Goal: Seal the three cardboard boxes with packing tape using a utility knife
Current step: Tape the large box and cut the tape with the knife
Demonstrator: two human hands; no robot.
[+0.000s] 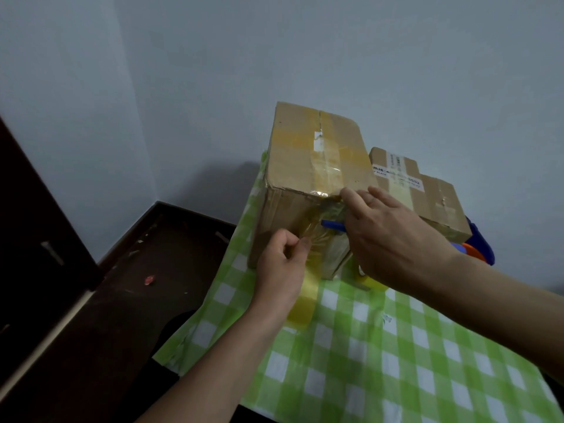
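Nearest, in front of the big box [314, 154] on the green checked cloth [366, 346], the left hand [280, 270] has its fingers curled, pinching a strip of yellowish tape [306, 296] stuck to the box's front face. The right hand [393, 236] is at the box's front right corner, gripping a blue knife [334, 225] against that taped face, with the index finger stretched to the top edge. Two smaller boxes [396, 178] sit just behind the big box, on its right.

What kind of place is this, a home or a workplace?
Probably a room at home: a green checked tablecloth, plain painted walls meeting in a corner, and a dark floor.
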